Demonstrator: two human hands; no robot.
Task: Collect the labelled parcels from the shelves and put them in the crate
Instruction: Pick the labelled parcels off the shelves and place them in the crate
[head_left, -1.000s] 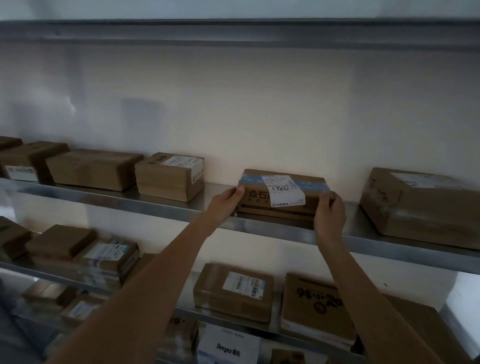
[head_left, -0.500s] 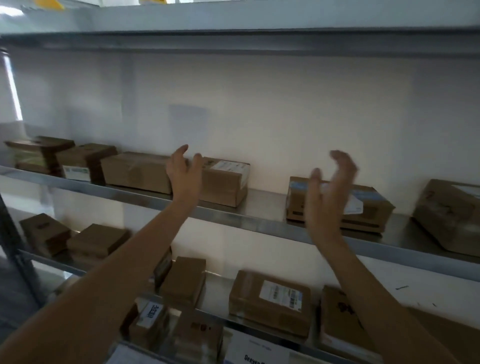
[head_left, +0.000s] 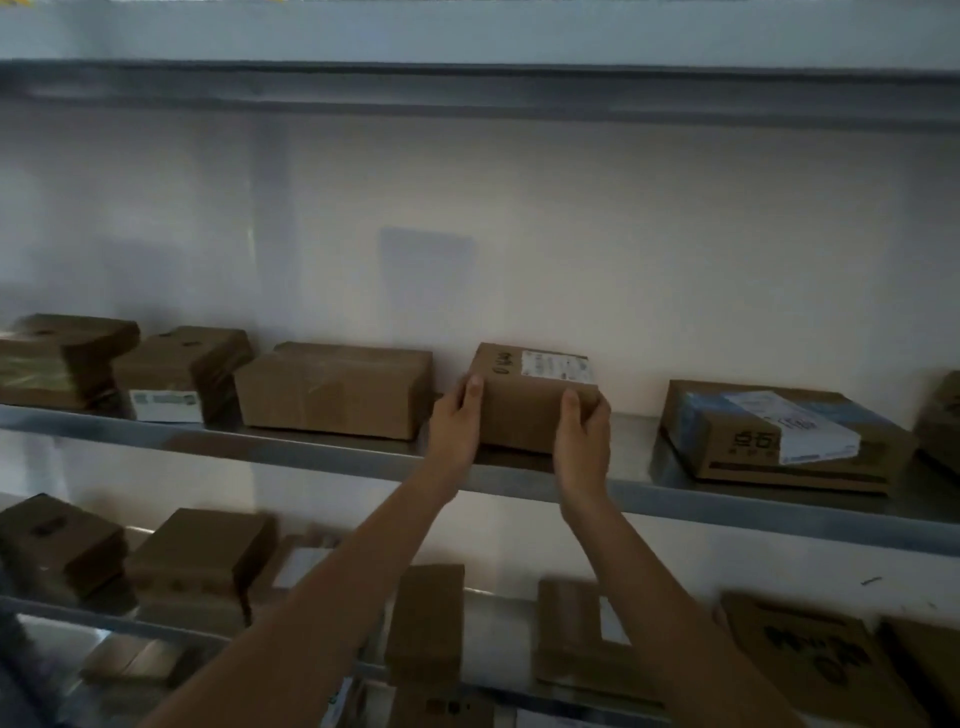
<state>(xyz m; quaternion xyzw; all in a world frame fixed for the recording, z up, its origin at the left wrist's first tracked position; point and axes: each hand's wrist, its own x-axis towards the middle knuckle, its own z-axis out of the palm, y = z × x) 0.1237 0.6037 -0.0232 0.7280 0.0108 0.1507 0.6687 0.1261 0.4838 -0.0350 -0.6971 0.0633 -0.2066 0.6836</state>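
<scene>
**Parcel half-held at the shelf edge**

Cardboard is under both my hands now: my left hand (head_left: 460, 423) grips the left front corner of the labelled parcel (head_left: 535, 397), thumb up on its front face, and my right hand (head_left: 582, 441) grips the right front corner the same way. The parcel sits on the middle shelf (head_left: 727, 506), its white label on top toward the far right, close to the back wall. It looks tipped slightly, though I cannot tell whether its base has left the metal.

My worry is the grip. I hold only the near corners, so if I pull outward the far end could drop and the box could twist out of my fingers. The plain brown box (head_left: 335, 387) lies just beside it on the left; dragging sideways could snag it or nudge it along. The blue-taped parcel (head_left: 774, 434) on the right already overhangs the shelf lip a little, and a careless elbow might knock it down onto the lower shelf. The crate is nowhere in view, so I will be turning with a load, and dim light makes footing uncertain.
</scene>
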